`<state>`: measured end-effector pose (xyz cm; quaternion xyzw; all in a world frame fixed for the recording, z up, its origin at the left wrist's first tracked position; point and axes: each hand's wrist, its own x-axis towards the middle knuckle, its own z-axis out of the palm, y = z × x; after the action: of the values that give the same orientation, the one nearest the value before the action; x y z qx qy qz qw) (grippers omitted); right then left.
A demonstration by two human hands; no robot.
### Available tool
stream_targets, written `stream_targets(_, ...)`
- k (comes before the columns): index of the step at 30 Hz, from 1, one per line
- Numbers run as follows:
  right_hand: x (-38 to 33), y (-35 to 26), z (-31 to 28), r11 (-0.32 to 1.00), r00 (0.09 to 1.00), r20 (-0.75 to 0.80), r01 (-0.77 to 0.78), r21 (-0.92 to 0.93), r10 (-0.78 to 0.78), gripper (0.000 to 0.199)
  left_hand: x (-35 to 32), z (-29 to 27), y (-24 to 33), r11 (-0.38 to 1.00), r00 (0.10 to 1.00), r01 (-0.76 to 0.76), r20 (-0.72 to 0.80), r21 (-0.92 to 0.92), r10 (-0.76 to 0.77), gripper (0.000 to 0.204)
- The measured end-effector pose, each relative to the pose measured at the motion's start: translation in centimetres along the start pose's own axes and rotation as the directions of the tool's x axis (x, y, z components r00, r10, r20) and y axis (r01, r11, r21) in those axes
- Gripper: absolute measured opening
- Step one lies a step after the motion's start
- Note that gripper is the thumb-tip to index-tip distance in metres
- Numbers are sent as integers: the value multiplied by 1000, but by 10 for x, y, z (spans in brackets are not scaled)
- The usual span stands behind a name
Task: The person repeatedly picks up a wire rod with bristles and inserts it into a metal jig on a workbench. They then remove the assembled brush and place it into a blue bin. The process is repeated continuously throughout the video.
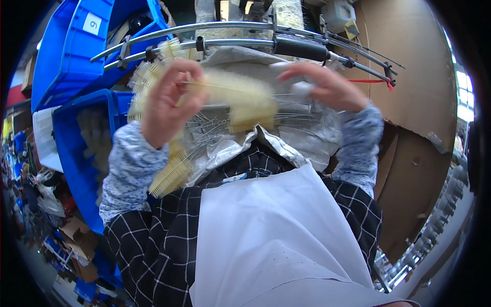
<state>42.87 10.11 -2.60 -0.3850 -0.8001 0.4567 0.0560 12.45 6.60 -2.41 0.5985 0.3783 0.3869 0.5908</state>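
My left hand point(171, 102) is closed, thumb against fingers, at the end of a pale yellow bristle brush point(230, 88). That brush has a thin wire along it and is partly smeared by motion. To its right my right hand point(330, 88) is raised with fingers apart, white covers on some fingertips, and nothing visible in it. Below them lie another bristle brush point(250, 116) and several loose wire stems point(204, 130) on whitish sheeting point(307, 146). More yellow brushes point(171, 171) are heaped beside and under my left forearm.
Metal rails point(230, 42) with a black roller point(302, 48) cross in front of my hands. At left stand a blue bin point(82, 169) with pale pieces inside and a tilted blue crate point(71, 56). Cardboard point(409, 82) stands at right; a white apron point(276, 225) covers my lap.
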Motion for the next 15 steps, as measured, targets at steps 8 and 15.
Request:
stream_targets(8, 50, 23, 47, 985, 849, -528, 115, 128, -30, 32, -43, -34, -4, 797, 992, 129, -76, 589, -105, 39)
stream_targets(15, 72, 108, -30, 594, 604, -792, -670, -445, 88, 29, -104, -51, -27, 504, 901, 263, -22, 823, -434, 42)
